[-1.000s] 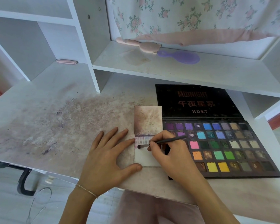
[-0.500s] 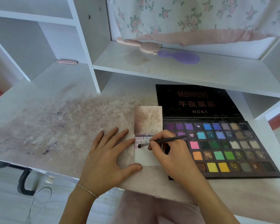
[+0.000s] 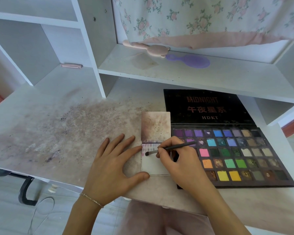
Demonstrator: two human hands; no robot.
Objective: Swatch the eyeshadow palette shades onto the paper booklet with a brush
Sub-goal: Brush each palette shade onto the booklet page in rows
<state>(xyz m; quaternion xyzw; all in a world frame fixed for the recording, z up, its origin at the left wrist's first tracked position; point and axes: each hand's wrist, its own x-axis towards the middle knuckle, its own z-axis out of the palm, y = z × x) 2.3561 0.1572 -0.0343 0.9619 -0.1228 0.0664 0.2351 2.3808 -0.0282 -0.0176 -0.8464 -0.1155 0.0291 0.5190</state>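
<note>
A small paper booklet (image 3: 154, 165) lies open on the stained desk, with a row of pink and purple swatches across the top of its lower page. My left hand (image 3: 112, 165) lies flat beside it, fingers spread, index fingertip and thumb touching its left edge. My right hand (image 3: 180, 160) grips a thin dark brush (image 3: 170, 148) like a pen, its tip resting on the lower page's left side, just under the swatch row. The open black eyeshadow palette (image 3: 236, 155) with several rows of coloured pans sits right of the booklet; my right hand covers its left pans.
The desk (image 3: 58, 133) is smeared with pigment dust. A white shelf (image 3: 193, 73) overhangs the back, holding a pink bear-shaped brush (image 3: 149, 49) and a purple hairbrush (image 3: 192, 61). A pink clip (image 3: 71, 65) lies at back left. Floral fabric hangs above.
The brush tip has slid slightly down and left on the lower page. My left hand and the booklet have stayed in place.
</note>
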